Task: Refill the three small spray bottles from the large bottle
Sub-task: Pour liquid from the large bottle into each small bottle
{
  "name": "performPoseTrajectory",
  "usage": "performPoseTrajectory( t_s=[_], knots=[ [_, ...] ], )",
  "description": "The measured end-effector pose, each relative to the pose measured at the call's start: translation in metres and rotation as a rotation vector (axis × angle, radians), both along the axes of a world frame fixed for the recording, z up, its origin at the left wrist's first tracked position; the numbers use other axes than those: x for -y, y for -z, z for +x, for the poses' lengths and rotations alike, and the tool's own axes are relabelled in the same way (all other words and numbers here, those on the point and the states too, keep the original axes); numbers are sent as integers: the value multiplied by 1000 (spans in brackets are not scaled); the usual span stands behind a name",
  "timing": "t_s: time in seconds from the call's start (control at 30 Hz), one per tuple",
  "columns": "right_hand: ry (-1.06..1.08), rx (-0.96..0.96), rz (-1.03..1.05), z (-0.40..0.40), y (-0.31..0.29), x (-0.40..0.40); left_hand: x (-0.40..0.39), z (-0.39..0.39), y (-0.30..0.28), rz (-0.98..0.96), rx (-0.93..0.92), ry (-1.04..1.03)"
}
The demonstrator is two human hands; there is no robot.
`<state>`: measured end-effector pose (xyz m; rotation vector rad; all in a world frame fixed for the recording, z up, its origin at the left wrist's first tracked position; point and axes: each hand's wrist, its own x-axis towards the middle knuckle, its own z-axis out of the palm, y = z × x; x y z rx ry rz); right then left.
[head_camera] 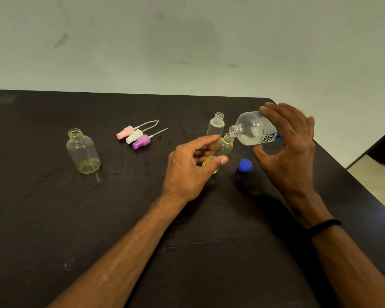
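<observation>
Spray bottles are being topped up here, and the middle of the pour is being caught. One yellowish small bottle (225,147) is being held tilted, up off the table (53,218), by the left hand (191,167), with thumb and fingers curled round its lower half. The large bottle (253,128) is being gripped by the right hand (289,143), tipped nearly flat, so its open mouth is being brought right against the small neck. Both are being worked toward the far right corner of the table.

A second small bottle (216,125), clear and uncapped, is being left standing just behind the pair, and a third, wider yellowish bottle (83,152) is being left well apart toward the left side. Three spray tops, pink (125,131), white (134,136) and purple (141,141), are being kept in a bunch near the far edge, between the third bottle and the others. A blue cap (245,165) is being left on the table, just beside the hands.

What's being risked, I'd guess: a wide mouth is being matched to a skinny neck, so liquid is likely being spilled if the tilt is being rushed. The clear bottle behind could get knocked over by the big one too. Whether liquid is actually flowing can't be told.
</observation>
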<state>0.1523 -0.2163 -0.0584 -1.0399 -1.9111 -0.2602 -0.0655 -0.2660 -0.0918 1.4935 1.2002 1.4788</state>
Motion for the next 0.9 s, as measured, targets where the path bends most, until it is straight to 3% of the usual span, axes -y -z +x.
performPoseTrajectory(
  t_s=[0.9],
  knots=[
    [2, -9, -6, -1, 0, 1, 0, 1, 0, -5, -5, -18]
  ],
)
